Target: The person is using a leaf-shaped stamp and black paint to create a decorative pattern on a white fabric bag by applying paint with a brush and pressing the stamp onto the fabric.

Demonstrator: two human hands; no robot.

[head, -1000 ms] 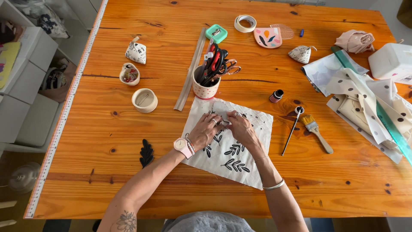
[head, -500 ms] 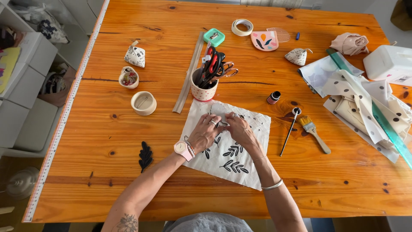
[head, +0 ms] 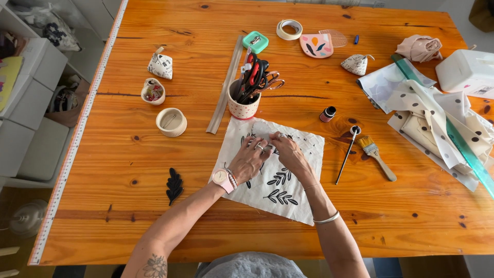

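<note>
- One white cloth (head: 288, 193) printed with black leaves, flat on the wooden table (head: 128, 154), just below the dotted cup (head: 243, 107) of scissors.
- Left hand (head: 250, 160) and right hand (head: 288, 153) side by side, fingertips pressed to the cloth's upper part; grip unclear.
- Two small bowls (head: 171, 122) left of the cup.
- One paintbrush (head: 377, 157) to the cup's right.
</note>
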